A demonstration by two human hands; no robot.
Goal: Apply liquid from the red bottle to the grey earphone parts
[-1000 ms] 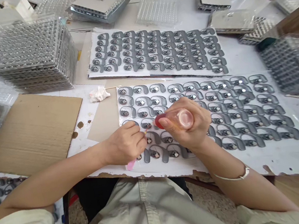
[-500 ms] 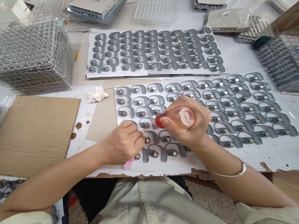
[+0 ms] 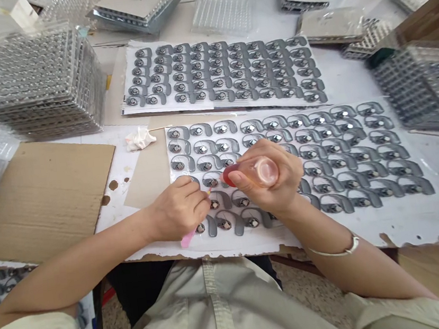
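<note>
The surface (image 3: 119, 209) is white, and on its near side lies a big sheet (image 3: 239, 135) with grey hooked parts in rows, perhaps arranged so because each one can be reached separately. A far sheet (image 3: 174, 106) carries similar rows. At the far left there is a tall stack (image 3: 33, 80) of clear trays, placed aside probably to leave room for the arms; nearer on the left lies flat cardboard (image 3: 47, 196).

The right hand (image 3: 282, 189) has its fingers wrapped around a bottle (image 3: 249, 172). It is held sideways, base to the right and red end to the left, I think so that this end can point to one part (image 3: 210, 182). The forearm comes from the near right, with the wrist raised above the sheet.

The left hand (image 3: 180, 206) is closed on a pink tool (image 3: 188, 238), knuckles up, low over the sheet's left edge. The tool's thin tip is just beside the same part, in the left half of the near sheet; whether they touch, I cannot tell.
</note>
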